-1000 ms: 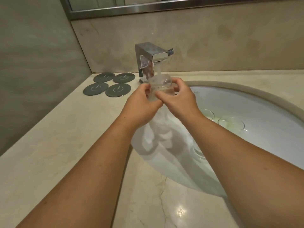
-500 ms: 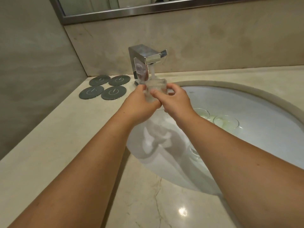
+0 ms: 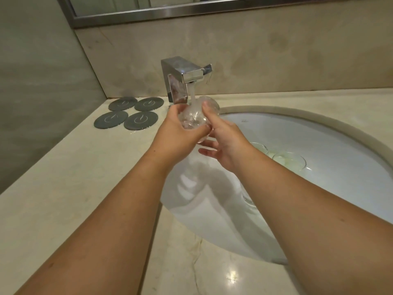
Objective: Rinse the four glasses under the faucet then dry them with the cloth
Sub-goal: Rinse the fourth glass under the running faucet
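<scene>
Countertop: pale veined stone countertop [image 3: 63,188] fills the near view, and the basin is set into it.
Basin: one white oval basin [image 3: 319,145], wet and shining.
Left hand: the left hand [image 3: 176,133] is wrapped round the held glass from the left, thumb up on its side.
Right hand: the right hand [image 3: 225,139] has its thumb on the glass wall near the rim and its fingers spread beneath the base, so both hands are on it!
Faucet: one square chrome faucet [image 3: 182,77], running.
Coasters: four round dark grey coasters [image 3: 140,120], two by two, left of the faucet; each bears a thin white emblem, no letters.
Glasses in the basin: three glasses in the basin [image 3: 289,161]: two upright side by side on the right, one half hidden behind the right forearm.
Held glass: one clear held glass [image 3: 192,118], directly under the spout above the basin's left end, mouth up and leaning away to the right, long axis tilted.
Water: the water stream [image 3: 192,96] drops straight into it.
Writing: a tiny maker's mark [image 3: 245,120] on the basin's far wall, too small to read.
</scene>
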The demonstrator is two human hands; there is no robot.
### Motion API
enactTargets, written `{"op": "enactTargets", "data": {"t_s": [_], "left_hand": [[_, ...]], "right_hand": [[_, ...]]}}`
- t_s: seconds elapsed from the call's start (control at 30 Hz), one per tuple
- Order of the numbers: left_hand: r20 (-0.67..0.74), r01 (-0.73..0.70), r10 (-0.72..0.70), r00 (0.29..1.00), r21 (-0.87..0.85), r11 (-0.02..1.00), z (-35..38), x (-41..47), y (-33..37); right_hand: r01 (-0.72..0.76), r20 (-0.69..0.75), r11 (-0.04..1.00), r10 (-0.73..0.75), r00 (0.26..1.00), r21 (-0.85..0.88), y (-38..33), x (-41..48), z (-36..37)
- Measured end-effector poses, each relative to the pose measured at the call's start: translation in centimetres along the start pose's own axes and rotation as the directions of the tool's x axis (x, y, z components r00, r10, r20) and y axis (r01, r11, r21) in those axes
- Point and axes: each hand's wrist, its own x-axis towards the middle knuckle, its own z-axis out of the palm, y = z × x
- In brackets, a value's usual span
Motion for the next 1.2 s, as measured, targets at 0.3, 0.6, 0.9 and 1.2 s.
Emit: {"op": "enactTargets", "data": {"t_s": [0.3,0.6,0.9,1.2], "left_hand": [[-0.011,0.177,-0.199,0.98,-0.407,0.896,-1.1,0.2,0.3],[0.116,0.206,-0.175,0.978,-0.387,0.899,-1.2,0.0,0.0],[0.09,0.137,-0.107,0.99,-0.461,0.876,-1.2,0.2,0.1],[0.085,0.19,-0.171,0.982,-0.498,0.846,-1.0,0.3,0.1]], "right_hand": [[-0.014,-0.002,0.992,0.015,1.0,0.129,-0.7,0.0,-0.5],[0.169,-0.113,0.96,-0.147,0.983,0.221,-0.5,0.7,-0.5],[0.078,0.001,0.974,-0.08,0.997,0.214,-0.7,0.3,-0.6],[0.125,0.041,0.961,-0.139,0.989,0.248,-0.6,0.4,-0.5]]}}
